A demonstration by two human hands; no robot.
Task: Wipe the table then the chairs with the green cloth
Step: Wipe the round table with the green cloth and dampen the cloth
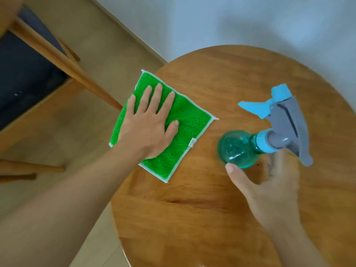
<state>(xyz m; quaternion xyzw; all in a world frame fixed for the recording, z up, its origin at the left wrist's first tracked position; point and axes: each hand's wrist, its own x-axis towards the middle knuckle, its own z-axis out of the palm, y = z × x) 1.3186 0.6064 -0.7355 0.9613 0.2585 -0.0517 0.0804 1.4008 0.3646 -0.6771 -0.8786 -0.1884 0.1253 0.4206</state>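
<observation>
The green cloth (pixel 185 132) lies flat at the left edge of the round wooden table (pixel 221 218), its far-left corner hanging a little past the rim. It has a pale trim all round and a small white tag on its right edge; any writing on the tag is too small to read. The left hand (pixel 148 124) lies on the cloth palm down, fingers straight and slightly spread, pressing it to the wood and gripping nothing.

To the right, apart from the cloth, a spray bottle (pixel 238 149) with a clear teal body, light-blue collar and trigger, and grey head stands on the table; no label shows on it. The right hand (pixel 269 189) is at the bottle, thumb tip touching the body. Its fingers are blurred behind the neck, so whether they close round it cannot be told.

The tabletop is warm brown and glossy with visible grain. Left of it stands a chair (pixel 28 74) with a dark seat and wooden legs, on a pale wood floor (pixel 57 122). A white wall (pixel 250 20) rises behind.
</observation>
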